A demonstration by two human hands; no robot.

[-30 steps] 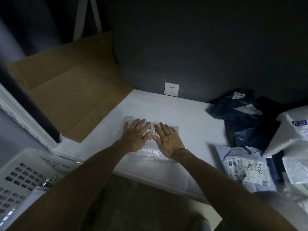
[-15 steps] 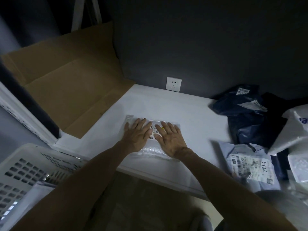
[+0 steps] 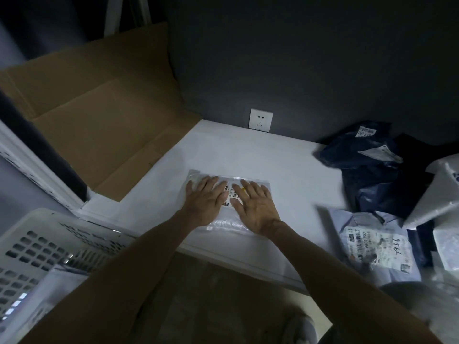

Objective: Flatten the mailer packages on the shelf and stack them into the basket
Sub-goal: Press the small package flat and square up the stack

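A clear bubble mailer [image 3: 229,220] with a barcode label lies flat on the white shelf [image 3: 248,150]. My left hand [image 3: 205,198] and my right hand [image 3: 255,204] press on it side by side, palms down, fingers straight and spread. Most of the mailer is hidden under my hands. A white slotted basket [image 3: 37,247] stands at the lower left, below the shelf's front edge, with a pale mailer inside. More mailers are piled at the right: dark blue ones [image 3: 372,175], a grey one with a label [image 3: 377,247] and white ones [image 3: 442,194].
A flattened brown cardboard box [image 3: 99,115] leans at the shelf's left end against the dark wall. A white wall socket [image 3: 260,119] sits at the back. A white frame post [image 3: 42,175] stands between the basket and the cardboard.
Both hands stay pressed on the clear mailer; they have spread slightly apart, showing more of the label. The view has shifted a little.
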